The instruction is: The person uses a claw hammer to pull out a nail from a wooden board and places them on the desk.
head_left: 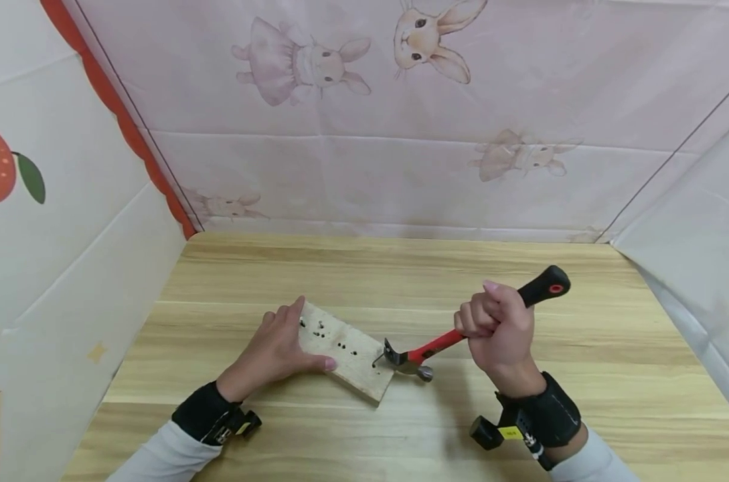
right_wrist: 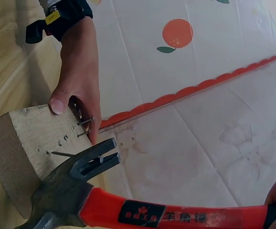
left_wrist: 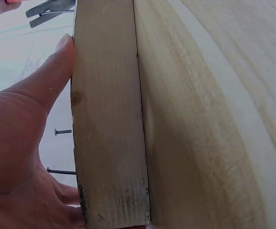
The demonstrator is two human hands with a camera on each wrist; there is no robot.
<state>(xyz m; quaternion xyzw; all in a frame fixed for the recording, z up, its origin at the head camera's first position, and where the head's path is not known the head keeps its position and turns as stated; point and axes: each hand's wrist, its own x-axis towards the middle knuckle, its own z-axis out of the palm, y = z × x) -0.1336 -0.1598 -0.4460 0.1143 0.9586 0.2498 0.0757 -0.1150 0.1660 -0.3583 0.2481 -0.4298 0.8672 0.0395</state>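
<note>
A claw hammer (head_left: 439, 346) with a red and black handle is gripped in my right hand (head_left: 499, 328). Its claw (right_wrist: 97, 160) points up and is hooked around a nail (right_wrist: 61, 153) that leans out of a wooden block (head_left: 358, 368). My left hand (head_left: 276, 348) holds the block's left end, thumb along the near edge and fingers at the far corner. In the right wrist view, two more nails (right_wrist: 84, 122) stick up beside the left fingers. Several dark holes dot the block's top face. Seen by the left wrist camera, nail shanks (left_wrist: 61, 171) jut from that face behind the thumb.
The block lies on a light wood-grain table (head_left: 460, 268). A pink rabbit-print sheet (head_left: 340, 181) hangs along the back edge, with white sheets (head_left: 99, 234) at both sides. Each wrist wears a black strap (head_left: 547, 412) with a small device.
</note>
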